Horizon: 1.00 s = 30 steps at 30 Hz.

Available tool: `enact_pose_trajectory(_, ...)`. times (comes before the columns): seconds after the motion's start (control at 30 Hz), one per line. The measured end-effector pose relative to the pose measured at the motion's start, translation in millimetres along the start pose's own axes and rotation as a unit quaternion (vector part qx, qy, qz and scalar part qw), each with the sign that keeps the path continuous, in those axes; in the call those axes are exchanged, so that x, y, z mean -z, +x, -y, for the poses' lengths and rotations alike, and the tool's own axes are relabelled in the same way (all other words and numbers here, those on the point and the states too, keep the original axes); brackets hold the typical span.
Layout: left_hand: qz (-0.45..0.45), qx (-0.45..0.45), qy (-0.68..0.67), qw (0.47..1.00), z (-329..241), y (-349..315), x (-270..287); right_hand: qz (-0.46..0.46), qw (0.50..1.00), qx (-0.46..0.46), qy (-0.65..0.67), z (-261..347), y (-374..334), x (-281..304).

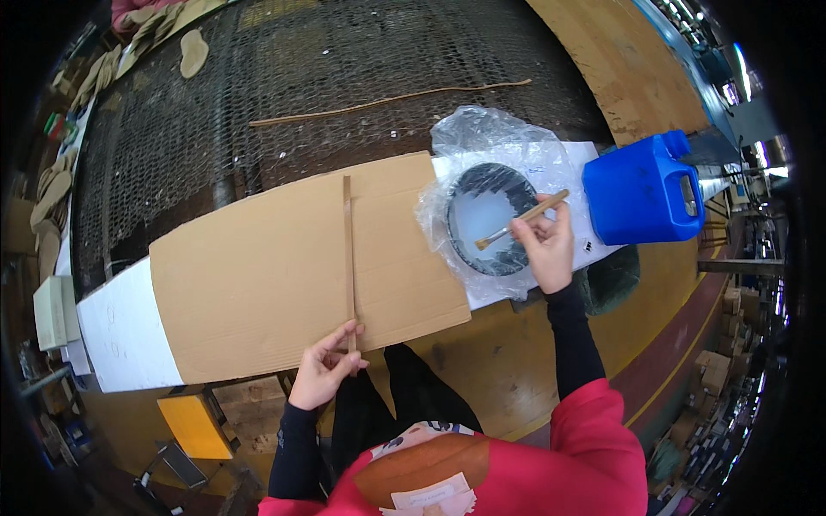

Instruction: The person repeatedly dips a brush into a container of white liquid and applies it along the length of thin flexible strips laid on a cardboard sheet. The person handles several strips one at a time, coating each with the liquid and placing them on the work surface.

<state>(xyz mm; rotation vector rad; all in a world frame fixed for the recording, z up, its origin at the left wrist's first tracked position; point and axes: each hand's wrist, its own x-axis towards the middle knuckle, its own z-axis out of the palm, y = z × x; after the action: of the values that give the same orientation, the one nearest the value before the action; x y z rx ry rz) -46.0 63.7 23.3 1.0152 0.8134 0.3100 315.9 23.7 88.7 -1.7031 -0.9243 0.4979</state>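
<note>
Between the fingers of my left hand (324, 365) is the near end of a thin brown strip (349, 249). It lies lengthwise away from me across a sheet of cardboard (249, 267). My right hand (546, 247) grips a flat brush (525, 217) by its wooden handle. The bristles hover over a dark round bowl (457, 193) with whitish liquid inside; whether they touch the liquid I cannot tell. Clear plastic film (482, 129) is bunched around and under the bowl.
A blue jerrycan (641, 191) stands right of the bowl. Beyond the cardboard stretches a dark mesh surface (344, 60) with another long strip (387, 102) and a sole-shaped piece (194, 53). More such pieces line the far left, near another person's pink sleeve (138, 7).
</note>
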Motion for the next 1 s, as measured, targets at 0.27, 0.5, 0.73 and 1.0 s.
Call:
enact_pose_trajectory(0.27, -0.023, 0.016, -0.024, 0.999, 8, -1, 0, 0.024, 0.999, -0.012, -0.047, -25, 1, -5)
enact_pose_trajectory(0.5, -0.020, 0.019, -0.047, 0.999, -2, -11, -4, 0.050, 0.984, -0.153, 0.080, -18, 11, 4)
enact_pose_trajectory(0.73, -0.056, 0.014, -0.062, 0.996, 9, -7, -1, 0.130, 0.939, -0.168, 0.270, 24, 2, -22)
enact_pose_trajectory(1.0, -0.061, 0.014, -0.053, 0.997, 11, -11, 3, 0.173, 0.964, 0.106, 0.173, 0, -35, -134)
